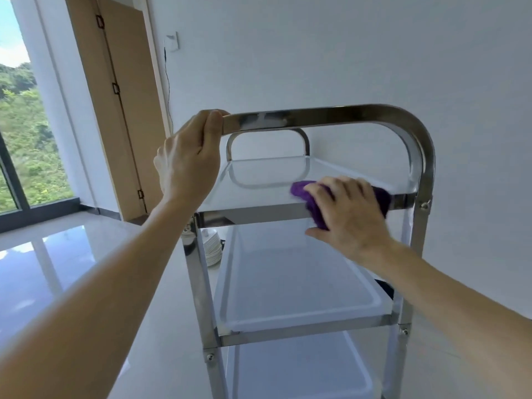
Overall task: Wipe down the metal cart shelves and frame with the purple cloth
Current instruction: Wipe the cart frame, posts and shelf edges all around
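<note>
A shiny metal cart stands in front of me with three shelves stacked one above the other. My left hand (pixel 190 156) grips the left end of the near handle bar (pixel 331 116). My right hand (pixel 348 214) holds the purple cloth (pixel 302 191) against the near right edge of the top shelf (pixel 259 188), fingers curled over the cloth. Most of the cloth is hidden under the hand. The middle shelf (pixel 288 283) and the bottom shelf (pixel 288 370) lie below, bare and reflective.
A stack of white plates (pixel 214 246) sits on the floor behind the cart's left post. White wall runs behind the cart. A wooden door (pixel 121 110) and a large window (pixel 26 139) are at the left, over a glossy white floor (pixel 57 269).
</note>
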Motion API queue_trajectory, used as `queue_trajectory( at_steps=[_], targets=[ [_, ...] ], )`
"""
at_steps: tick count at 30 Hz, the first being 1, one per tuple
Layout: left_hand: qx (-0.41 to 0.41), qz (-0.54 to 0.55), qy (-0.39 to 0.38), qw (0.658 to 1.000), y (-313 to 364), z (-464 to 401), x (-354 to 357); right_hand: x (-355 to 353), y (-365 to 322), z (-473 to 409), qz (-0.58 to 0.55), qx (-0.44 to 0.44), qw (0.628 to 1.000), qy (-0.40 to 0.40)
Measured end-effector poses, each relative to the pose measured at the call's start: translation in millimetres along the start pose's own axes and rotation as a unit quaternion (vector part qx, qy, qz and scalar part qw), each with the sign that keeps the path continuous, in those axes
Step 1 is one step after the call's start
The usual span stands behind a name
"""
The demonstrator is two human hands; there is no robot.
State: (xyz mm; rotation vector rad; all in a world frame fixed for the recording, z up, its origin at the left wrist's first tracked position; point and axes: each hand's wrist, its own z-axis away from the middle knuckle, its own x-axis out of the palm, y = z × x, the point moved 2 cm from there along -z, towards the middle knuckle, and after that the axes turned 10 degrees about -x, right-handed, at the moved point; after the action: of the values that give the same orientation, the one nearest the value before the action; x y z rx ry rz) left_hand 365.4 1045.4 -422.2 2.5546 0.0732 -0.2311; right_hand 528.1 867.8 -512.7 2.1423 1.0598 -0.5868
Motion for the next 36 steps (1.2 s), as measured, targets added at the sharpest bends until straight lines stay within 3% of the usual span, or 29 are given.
queue_trajectory(
  at_steps=[7,11,18,25,30,32,34,36],
  targets=[
    [-0.001,0.003,-0.016,1.000,-11,-2,-8,6,-81,-46,-0.016,-0.091,0.996,0.017],
    [-0.001,0.012,-0.019,1.000,-17,-4,-13,4,-49,-31,-0.012,-0.100,0.994,0.039],
    [0.006,0.005,-0.013,1.000,-13,-3,-10,1,28,26,0.006,0.007,0.998,0.069],
    [0.005,-0.002,-0.008,1.000,-16,-3,-11,12,-7,70,-0.038,-0.058,0.982,0.175],
    [0.020,-0.010,-0.010,1.000,-19,-6,-11,52,-21,120,-0.083,-0.060,0.993,0.055],
    [0.022,-0.009,-0.008,1.000,-18,-6,-12,75,-26,134,-0.090,-0.043,0.990,-0.099],
    [0.024,-0.004,-0.012,1.000,-17,-4,-14,100,-35,152,-0.139,0.004,0.956,-0.258],
    [0.027,0.022,-0.037,0.999,-15,-3,-18,119,-42,164,-0.166,0.043,0.937,-0.304]
  ],
)
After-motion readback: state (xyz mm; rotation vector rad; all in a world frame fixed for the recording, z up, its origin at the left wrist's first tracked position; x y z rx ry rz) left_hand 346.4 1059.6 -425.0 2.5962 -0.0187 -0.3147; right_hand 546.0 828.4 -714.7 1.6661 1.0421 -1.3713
